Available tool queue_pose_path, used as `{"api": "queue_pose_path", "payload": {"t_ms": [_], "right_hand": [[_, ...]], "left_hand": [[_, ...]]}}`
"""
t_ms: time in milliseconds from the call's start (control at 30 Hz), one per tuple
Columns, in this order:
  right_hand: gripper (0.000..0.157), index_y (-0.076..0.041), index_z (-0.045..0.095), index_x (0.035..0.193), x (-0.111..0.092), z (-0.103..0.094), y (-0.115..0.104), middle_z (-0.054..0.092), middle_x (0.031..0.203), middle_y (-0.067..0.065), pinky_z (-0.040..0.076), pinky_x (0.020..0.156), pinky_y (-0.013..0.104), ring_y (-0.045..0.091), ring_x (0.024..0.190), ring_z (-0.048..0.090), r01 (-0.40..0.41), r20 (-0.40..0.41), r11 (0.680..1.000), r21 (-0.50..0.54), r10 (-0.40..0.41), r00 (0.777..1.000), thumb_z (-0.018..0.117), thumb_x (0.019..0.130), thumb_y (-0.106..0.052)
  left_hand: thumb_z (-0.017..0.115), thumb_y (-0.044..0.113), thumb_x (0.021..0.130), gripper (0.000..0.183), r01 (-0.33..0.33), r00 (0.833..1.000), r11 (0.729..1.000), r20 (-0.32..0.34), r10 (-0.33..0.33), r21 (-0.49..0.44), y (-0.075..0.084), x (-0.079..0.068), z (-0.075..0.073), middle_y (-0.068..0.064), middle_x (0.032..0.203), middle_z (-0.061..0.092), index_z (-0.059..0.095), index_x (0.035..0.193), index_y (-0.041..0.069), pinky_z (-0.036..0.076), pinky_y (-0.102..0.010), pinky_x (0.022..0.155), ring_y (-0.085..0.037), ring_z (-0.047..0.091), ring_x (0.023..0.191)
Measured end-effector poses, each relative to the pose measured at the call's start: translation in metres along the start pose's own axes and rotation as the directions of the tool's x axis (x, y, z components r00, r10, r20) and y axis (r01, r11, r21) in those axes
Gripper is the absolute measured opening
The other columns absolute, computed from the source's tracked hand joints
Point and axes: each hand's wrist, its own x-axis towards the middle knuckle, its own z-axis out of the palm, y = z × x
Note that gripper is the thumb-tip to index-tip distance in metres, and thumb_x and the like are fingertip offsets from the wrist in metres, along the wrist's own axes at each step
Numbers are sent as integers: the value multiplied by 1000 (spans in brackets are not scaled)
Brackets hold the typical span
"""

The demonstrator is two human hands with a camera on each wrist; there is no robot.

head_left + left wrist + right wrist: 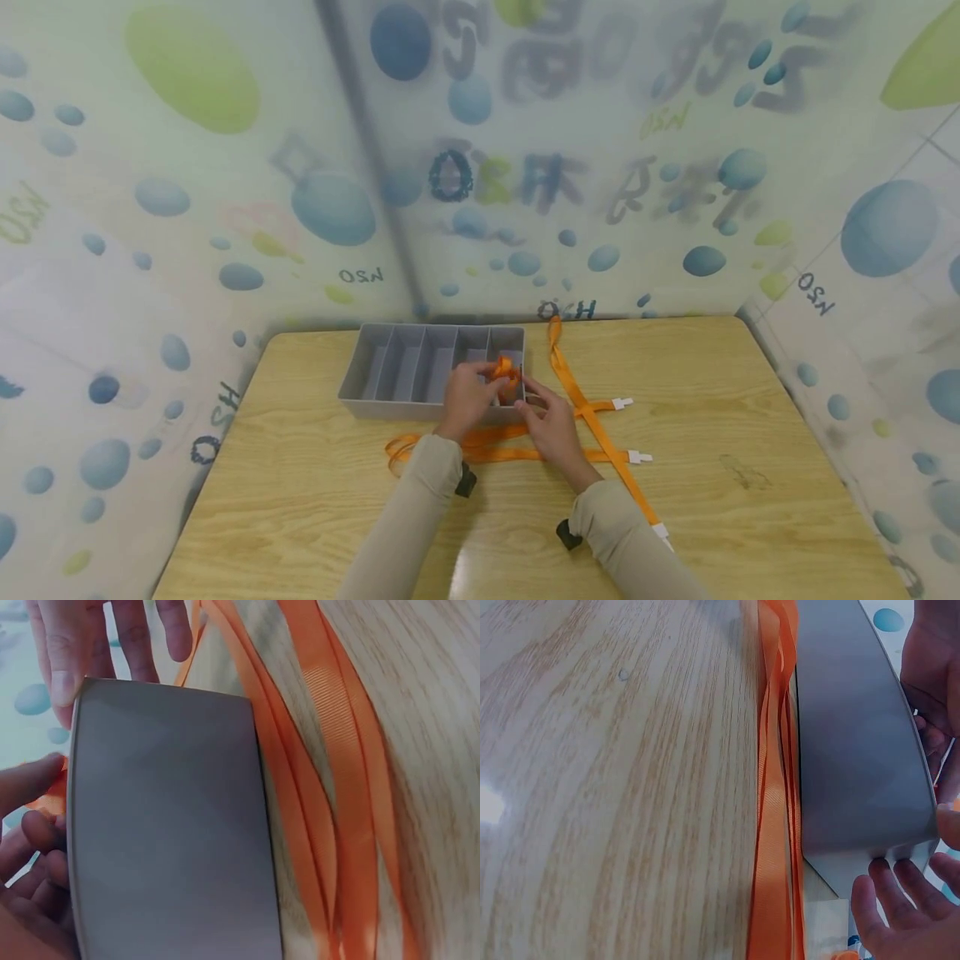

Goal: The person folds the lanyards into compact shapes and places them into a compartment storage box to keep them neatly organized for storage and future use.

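In the head view my left hand [467, 398] reaches over the front wall of a grey divided box [397, 410]. Its thumb and fingers pinch a coiled orange lanyard [504, 365] at the rightmost compartment. My right hand [553, 425] rests its fairly straight fingers against the outside of the box's right end, close to the front corner. The right wrist view shows those fingertips [881, 870] touching the end wall. From the left wrist, the box's front wall [172, 817] hides much of the coil, and only an orange bit [51, 796] shows beside the thumb.
Flat orange lanyards [495, 455] lie in front of the box, their white clips [640, 457] pointing right. Another lanyard [567, 379] slants across them from the back of the wooden table [750, 533]. A patterned wall [480, 275] stands right behind the box.
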Motion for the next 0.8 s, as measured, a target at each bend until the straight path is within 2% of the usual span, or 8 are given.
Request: {"api": "queue_pose_path", "payload": {"t_ms": [100, 233, 433, 667, 800], "right_hand": [[46, -4, 56, 140, 0, 0, -1, 61, 133, 18, 54, 89, 46, 34, 112, 64, -4, 1, 1000, 11, 4, 1000, 66, 95, -4], [45, -5, 57, 140, -1, 0, -2, 62, 132, 16, 55, 88, 45, 33, 112, 65, -9, -2, 1000, 6, 9, 1000, 66, 95, -4], [45, -8, 57, 140, -2, 0, -3, 62, 132, 15, 55, 88, 47, 33, 111, 65, -4, -4, 1000, 2, 4, 1000, 66, 96, -7], [45, -4, 57, 139, 0, -1, -4, 63, 128, 18, 55, 87, 48, 36, 109, 65, 8, 4, 1000, -18, -8, 1000, 66, 95, -4], [45, -3, 56, 139, -1, -5, -6, 64, 125, 18, 55, 87, 46, 33, 106, 67, -5, 5, 999, -36, 5, 1000, 67, 95, -5]], "left_hand": [[82, 17, 84, 33, -8, 1000, 1000, 13, 8, 12, 0, 1, -1, -10, 99, 74, 75, 112, 0, 48, -24, 56, -16, 60, 70], [82, 18, 83, 35, -42, 999, 999, 16, 42, 29, -2, 1, -1, -9, 95, 74, 74, 113, 1, 47, -25, 54, -19, 62, 72], [80, 25, 86, 37, -80, 997, 996, 10, 79, 39, -4, 1, -1, -5, 95, 74, 74, 115, 3, 48, -26, 57, -15, 61, 73], [77, 21, 88, 35, -117, 993, 992, -27, 115, -46, -10, -3, -2, -5, 98, 72, 73, 118, 3, 35, -25, 46, -15, 41, 49], [79, 20, 87, 34, -135, 990, 988, -52, 132, -73, -9, -8, -4, -6, 100, 72, 73, 118, 6, 38, -25, 46, -13, 46, 52]]}}
